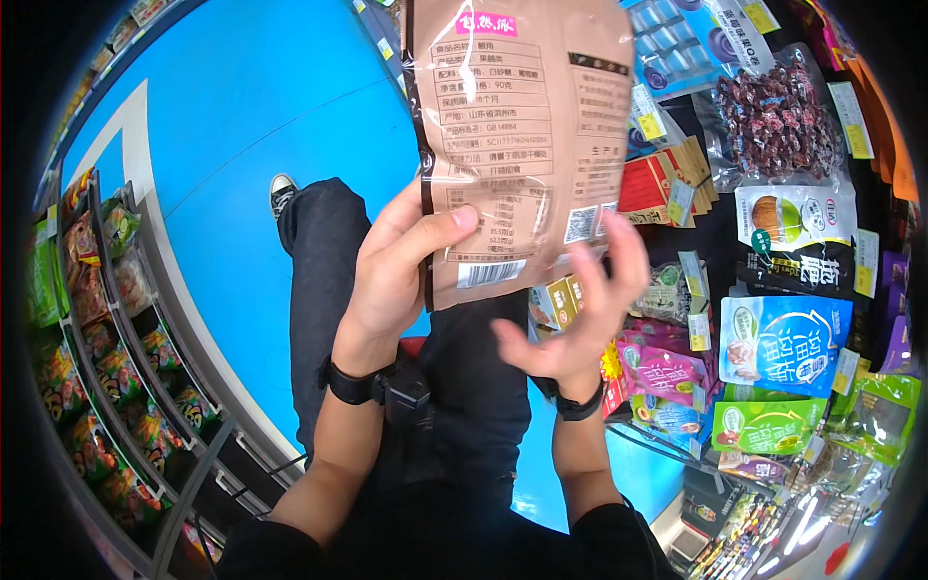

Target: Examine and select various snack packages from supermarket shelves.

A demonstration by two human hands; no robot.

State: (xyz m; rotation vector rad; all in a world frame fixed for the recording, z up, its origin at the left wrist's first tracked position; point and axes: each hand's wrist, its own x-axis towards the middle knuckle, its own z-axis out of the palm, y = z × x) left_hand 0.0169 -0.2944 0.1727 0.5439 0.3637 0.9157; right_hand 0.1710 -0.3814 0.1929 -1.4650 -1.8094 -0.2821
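A brown plastic snack pouch (507, 159) is held up at the top centre, its printed back with a barcode towards me. My left hand (391, 261) grips the pouch's lower left edge, thumb on the printed face and the fingers hidden behind it. At the pouch's lower right corner, my right hand (587, 312) has its fingers spread and slightly blurred; whether a fingertip touches the pouch I cannot tell. A black band is on each wrist, with a small black device beside the left one.
Hanging snack bags, among them a blue pouch (786, 344) and a green pouch (768, 426), fill the rack on the right. Tiered shelves with bagged snacks (116, 370) curve along the left. Blue floor (225, 181) lies between, with my legs and one sneaker (283, 194) over it.
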